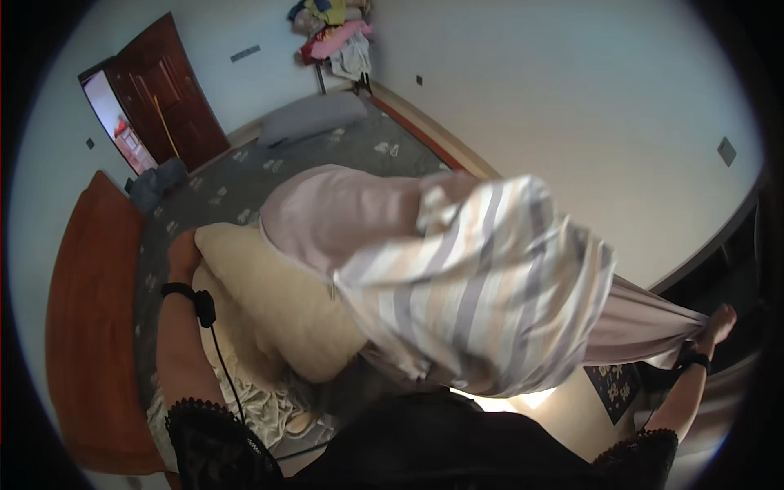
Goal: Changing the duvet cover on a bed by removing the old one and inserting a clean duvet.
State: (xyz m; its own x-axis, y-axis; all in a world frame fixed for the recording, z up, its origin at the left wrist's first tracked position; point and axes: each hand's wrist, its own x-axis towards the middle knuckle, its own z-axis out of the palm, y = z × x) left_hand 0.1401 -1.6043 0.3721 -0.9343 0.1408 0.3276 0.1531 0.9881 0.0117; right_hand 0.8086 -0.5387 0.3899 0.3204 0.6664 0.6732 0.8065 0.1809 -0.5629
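My left hand (pixel 183 254) grips one end of a thick cream quilt or cushion (pixel 269 288); most of its fingers are hidden behind the fabric. Far out to the right, my right hand (pixel 719 326) clutches a bunched end of a dusty-pink cloth cover (pixel 631 321), which is stretched taut toward it. Between my hands the cover spreads wide, its striped white, beige and grey side (pixel 490 282) facing me and blurred. The cream filling protrudes from the cover's left opening, where a small zip pull seems to hang. Both wrists wear black bands.
Below lies a bed with a dark patterned sheet (pixel 202 190), a grey pillow (pixel 315 116) and a wooden headboard (pixel 95 331). A crumpled pale cloth (pixel 263 410) rests near my left forearm. Clothes (pixel 343 43) are piled beyond the bed. A brown door (pixel 168 92) stands ajar.
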